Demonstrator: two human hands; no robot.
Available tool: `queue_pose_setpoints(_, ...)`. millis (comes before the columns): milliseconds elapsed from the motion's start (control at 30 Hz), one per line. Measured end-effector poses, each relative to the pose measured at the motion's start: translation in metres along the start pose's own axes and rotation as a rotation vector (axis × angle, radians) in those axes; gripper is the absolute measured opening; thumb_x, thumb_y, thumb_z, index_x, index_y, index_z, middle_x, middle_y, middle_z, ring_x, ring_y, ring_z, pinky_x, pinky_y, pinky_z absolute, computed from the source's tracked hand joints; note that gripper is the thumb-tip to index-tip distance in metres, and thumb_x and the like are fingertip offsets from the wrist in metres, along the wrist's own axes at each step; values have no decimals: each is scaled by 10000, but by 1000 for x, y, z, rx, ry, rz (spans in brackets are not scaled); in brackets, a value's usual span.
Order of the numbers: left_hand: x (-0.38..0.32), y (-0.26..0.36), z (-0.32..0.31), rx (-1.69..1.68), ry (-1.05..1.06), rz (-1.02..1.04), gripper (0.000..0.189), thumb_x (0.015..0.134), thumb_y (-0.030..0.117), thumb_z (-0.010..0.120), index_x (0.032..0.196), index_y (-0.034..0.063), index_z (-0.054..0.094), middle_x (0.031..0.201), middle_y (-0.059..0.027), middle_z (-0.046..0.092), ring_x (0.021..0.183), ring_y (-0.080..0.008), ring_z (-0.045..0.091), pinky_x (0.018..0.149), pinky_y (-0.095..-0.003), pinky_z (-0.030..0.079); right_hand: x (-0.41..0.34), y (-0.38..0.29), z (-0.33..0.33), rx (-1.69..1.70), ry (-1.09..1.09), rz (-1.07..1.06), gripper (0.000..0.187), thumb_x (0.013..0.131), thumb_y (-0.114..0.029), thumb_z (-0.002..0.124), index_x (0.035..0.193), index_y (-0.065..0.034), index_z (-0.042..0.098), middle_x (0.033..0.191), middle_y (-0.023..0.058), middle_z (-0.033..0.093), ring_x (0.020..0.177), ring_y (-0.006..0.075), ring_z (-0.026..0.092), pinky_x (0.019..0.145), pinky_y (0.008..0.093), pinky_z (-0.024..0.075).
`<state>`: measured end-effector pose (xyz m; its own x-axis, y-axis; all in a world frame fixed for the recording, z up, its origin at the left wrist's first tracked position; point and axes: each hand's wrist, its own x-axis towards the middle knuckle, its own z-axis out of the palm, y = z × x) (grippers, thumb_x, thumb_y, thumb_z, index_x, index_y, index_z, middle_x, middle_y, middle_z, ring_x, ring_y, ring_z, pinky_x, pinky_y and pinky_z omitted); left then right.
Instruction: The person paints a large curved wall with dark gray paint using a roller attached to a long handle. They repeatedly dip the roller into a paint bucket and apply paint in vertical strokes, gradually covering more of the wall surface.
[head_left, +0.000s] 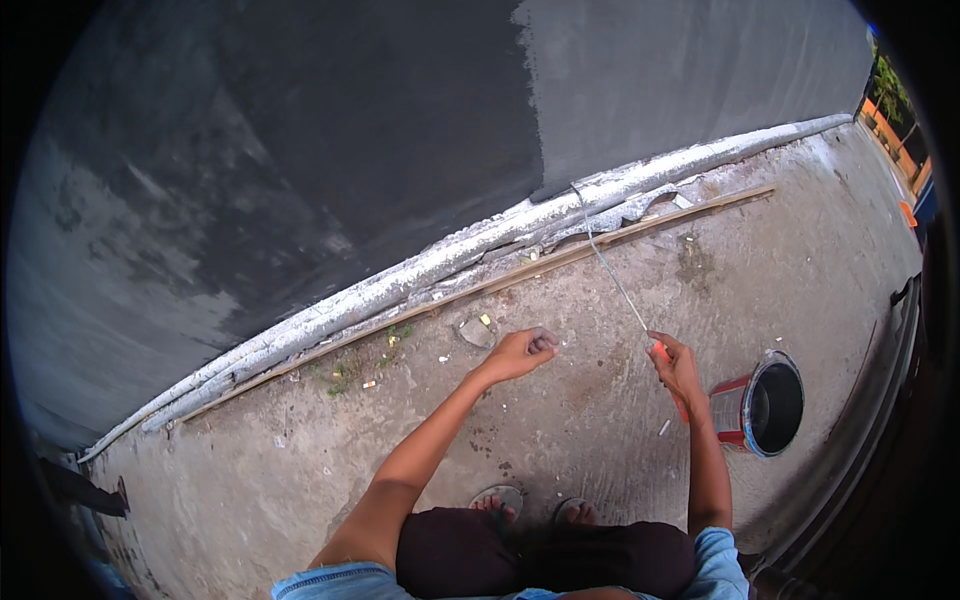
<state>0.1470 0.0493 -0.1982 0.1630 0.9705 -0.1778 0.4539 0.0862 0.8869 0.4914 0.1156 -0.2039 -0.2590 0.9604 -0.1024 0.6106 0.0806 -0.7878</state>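
My right hand (679, 371) grips the orange handle (661, 351) of what looks like a paint roller. Its thin metal rod (619, 285) runs up and left to the foot of the wall, where the end merges with the dark surface and is hard to make out. My left hand (525, 352) hangs in the air over the concrete, fingers curled, with nothing visible in it; grey smears mark the fingers. Dark grey paint (420, 112) covers the middle of the wall, meeting a lighter grey area (675, 82) along a ragged edge.
A red-labelled bucket (729, 412), dark inside, stands right of my right forearm. White-splashed ledges or pipes (450, 259) follow the wall's base, with a long wooden strip (510, 279) before them. A stone (476, 333) and litter lie on the concrete floor (600, 450).
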Motion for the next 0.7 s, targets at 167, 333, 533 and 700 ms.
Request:
queue_pose_setpoints(167, 1, 5, 0, 9, -57, -70, 399, 928, 376, 680, 1200, 85, 667, 1014, -72, 688, 955, -180, 642, 874, -330, 507, 3, 4, -4, 37, 3, -64, 363, 906, -178, 681, 1258, -90, 668, 628, 84, 515, 617, 115, 438, 586, 310, 428)
queue_pose_setpoints(333, 1, 2, 3, 13, -51, -48, 396, 921, 369, 691, 1180, 69, 674, 982, -72, 690, 907, -168, 638, 837, -321, 512, -2, -6, -9, 8, -9, -15, 366, 910, -174, 676, 1265, -87, 662, 687, 171, 619, 641, 123, 526, 632, 320, 471)
queue_pose_setpoints(533, 1, 0, 3, 10, -51, -29, 398, 919, 360, 696, 1158, 42, 678, 947, -64, 689, 856, -155, 633, 798, -310, 517, -6, -8, 3, 24, 100, -130, 371, 908, -182, 689, 1269, -102, 658, 708, 210, 627, 628, 135, 499, 640, 331, 479)
queue_pose_setpoints(700, -1, 4, 4, 3, -30, -24, 391, 916, 349, 698, 1140, 28, 678, 929, -64, 693, 829, -150, 633, 774, -300, 520, -6, 7, 12, -32, 93, -89, 372, 901, -183, 700, 1265, -117, 663, 724, 251, 612, 622, 150, 535, 648, 337, 486)
